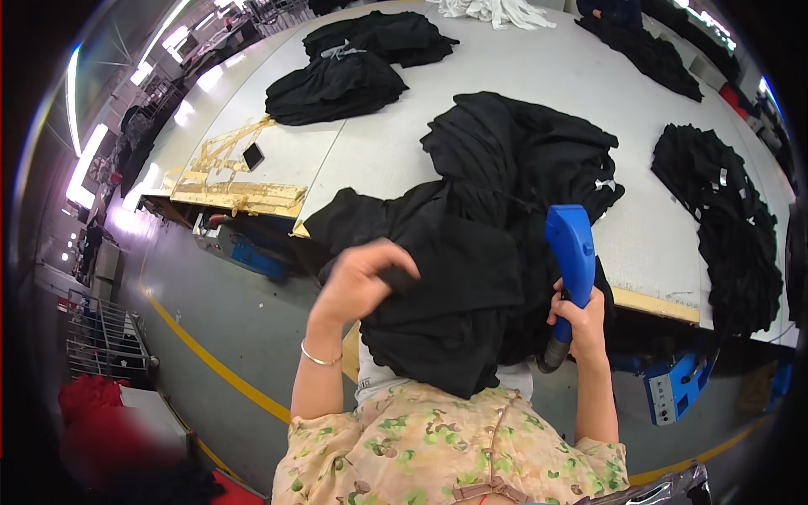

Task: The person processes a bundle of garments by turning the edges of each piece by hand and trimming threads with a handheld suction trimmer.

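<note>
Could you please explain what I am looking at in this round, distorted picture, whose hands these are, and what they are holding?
The picture comes from a camera worn on a person's head, looking forward and down, with a wide lens that bends the edges. No machine is involved: both hands belong to the wearer. The left hand, with a thin bangle on its wrist, grips a black garment that hangs off the near edge of a large white table. The right hand holds a blue handheld tool by its grip, close against the same cloth; I cannot tell exactly what kind of tool it is. On the table lie several piles of black garments, some white cloth at the far end, and yellowish flat pieces at the left edge. The floral fabric at the bottom is the wearer's own clothing.
</note>
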`<state>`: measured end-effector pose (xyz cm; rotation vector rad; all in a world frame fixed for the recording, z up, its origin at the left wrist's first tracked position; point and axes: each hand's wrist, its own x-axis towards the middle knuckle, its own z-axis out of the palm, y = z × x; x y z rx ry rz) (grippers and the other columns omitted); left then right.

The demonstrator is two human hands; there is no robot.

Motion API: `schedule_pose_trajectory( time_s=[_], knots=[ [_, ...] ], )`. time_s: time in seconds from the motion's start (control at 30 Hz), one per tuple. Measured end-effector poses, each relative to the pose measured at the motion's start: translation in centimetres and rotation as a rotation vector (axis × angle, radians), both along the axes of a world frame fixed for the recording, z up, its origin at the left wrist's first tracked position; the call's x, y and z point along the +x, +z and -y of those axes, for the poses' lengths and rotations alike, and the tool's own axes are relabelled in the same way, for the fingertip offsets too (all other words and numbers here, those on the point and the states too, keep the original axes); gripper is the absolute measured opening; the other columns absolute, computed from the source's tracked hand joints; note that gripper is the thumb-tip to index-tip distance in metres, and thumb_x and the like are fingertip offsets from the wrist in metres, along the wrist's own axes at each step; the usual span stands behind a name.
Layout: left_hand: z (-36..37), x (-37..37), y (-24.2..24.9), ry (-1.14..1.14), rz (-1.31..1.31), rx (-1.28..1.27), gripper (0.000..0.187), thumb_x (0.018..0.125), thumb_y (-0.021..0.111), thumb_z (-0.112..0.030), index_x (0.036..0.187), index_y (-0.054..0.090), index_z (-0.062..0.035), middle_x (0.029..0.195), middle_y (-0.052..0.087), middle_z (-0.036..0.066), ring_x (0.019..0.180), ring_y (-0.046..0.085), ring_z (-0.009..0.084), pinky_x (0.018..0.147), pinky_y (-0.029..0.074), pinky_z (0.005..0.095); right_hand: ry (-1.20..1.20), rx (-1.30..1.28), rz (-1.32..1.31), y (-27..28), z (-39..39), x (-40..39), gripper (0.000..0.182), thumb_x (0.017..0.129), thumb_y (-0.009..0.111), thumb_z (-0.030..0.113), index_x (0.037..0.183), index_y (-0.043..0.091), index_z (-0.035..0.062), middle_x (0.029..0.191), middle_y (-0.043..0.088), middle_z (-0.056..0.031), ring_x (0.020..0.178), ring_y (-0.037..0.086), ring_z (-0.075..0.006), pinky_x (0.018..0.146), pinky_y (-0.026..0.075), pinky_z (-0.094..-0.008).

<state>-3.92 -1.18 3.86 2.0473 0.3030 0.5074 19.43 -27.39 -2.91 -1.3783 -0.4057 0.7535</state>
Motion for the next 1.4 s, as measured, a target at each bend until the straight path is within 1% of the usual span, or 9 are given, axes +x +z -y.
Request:
schedule_pose_trajectory(
  time_s=[0.1,0.2,0.27,0.33,0.43,0.53,0.63,0.77,1.4],
  knots=[
    [1.3,-2.1,-0.4,-0.308,-0.472,0.148,0.012,0.086,0.066,-0.005,0.095,0.072,-0.0004,0.079,0.066,0.002,0.07,0.06,0.0091,0.063,0.048,0.0265,0.02,-0.011,-0.002,0.3,-0.1,-0.8,0.029,0.071,0.064,0.002,0.099,0.059,-0.0029,0.071,0.059,-0.007,0.055,0.058,-0.0152,0.056,0.049,-0.0288],
    [1.4,-3.7,0.8,-0.189,-0.309,-0.162,0.011,0.084,0.069,-0.004,0.092,0.074,0.0001,0.078,0.067,0.003,0.067,0.057,0.0061,0.059,0.045,0.025,0.044,-0.023,0.0,0.8,-0.1,-1.4,0.029,0.071,0.065,0.002,0.099,0.059,-0.0031,0.072,0.059,-0.0069,0.057,0.058,-0.0149,0.057,0.049,-0.0289],
    [2.0,-2.5,1.5,0.087,-0.158,0.034,0.005,0.08,0.067,0.001,0.083,0.071,0.0016,0.072,0.065,0.003,0.063,0.055,0.0038,0.053,0.04,0.0218,0.071,-0.02,0.01,1.2,-0.3,-2.0,0.03,0.071,0.065,0.002,0.099,0.059,-0.0034,0.072,0.059,-0.0068,0.057,0.058,-0.0146,0.057,0.049,-0.0289],
    [2.5,0.1,0.8,0.312,-0.161,0.211,0.012,0.079,0.073,-0.007,0.087,0.067,-0.0004,0.086,0.067,0.005,0.074,0.061,0.0107,0.062,0.045,0.0272,0.097,-0.036,0.024,1.9,-0.7,-2.6,0.03,0.07,0.066,0.002,0.099,0.059,-0.0036,0.072,0.059,-0.0067,0.058,0.058,-0.0143,0.058,0.049,-0.0286],
    [4.2,3.7,-1.4,0.326,-0.035,0.767,0.039,0.071,0.08,-0.022,0.103,0.063,-0.0058,0.109,0.062,0.009,0.109,0.055,0.0304,0.096,0.04,0.0428,0.155,-0.062,0.04,2.5,-1.1,-3.2,0.027,0.072,0.067,0.002,0.098,0.061,-0.0028,0.073,0.06,-0.0056,0.059,0.059,-0.0125,0.059,0.05,-0.0273],
    [3.5,5.0,-4.9,0.314,-0.206,0.75,0.032,0.073,0.077,-0.018,0.1,0.065,-0.0043,0.103,0.064,0.008,0.103,0.06,0.0293,0.09,0.045,0.0409,0.196,-0.092,0.037,2.9,-1.4,-3.8,0.026,0.073,0.068,0.002,0.097,0.061,-0.0026,0.075,0.06,-0.0045,0.06,0.059,-0.0113,0.06,0.05,-0.0263],
    [2.5,5.1,-7.2,0.413,-0.136,0.538,0.021,0.083,0.072,-0.012,0.1,0.066,-0.0013,0.087,0.064,0.003,0.076,0.061,0.0194,0.071,0.048,0.0323,0.232,-0.104,0.022,2.5,-1.8,-4.1,0.026,0.073,0.068,0.002,0.098,0.061,-0.0023,0.076,0.06,-0.0038,0.061,0.059,-0.0107,0.06,0.05,-0.026],
    [2.0,4.1,-6.5,0.105,0.127,-0.635,0.009,0.098,0.06,-0.005,0.1,0.068,-0.0002,0.078,0.058,-0.007,0.064,0.047,0.001,0.059,0.041,0.0178,0.309,-0.148,0.045,2.8,-3.3,-5.3,0.026,0.074,0.068,0.0,0.099,0.061,-0.0018,0.076,0.06,-0.0027,0.063,0.058,-0.0091,0.061,0.049,-0.0253],
    [0.5,5.1,-7.1,0.155,0.336,-1.243,0.016,0.097,0.056,-0.003,0.11,0.066,-0.0027,0.086,0.067,0.0,0.068,0.059,0.0059,0.062,0.051,0.0179,0.46,-0.207,0.061,4.2,-5.8,-5.1,0.03,0.074,0.067,-0.001,0.103,0.059,-0.004,0.075,0.061,-0.0056,0.064,0.058,-0.0103,0.06,0.048,-0.0257]
  ],
)
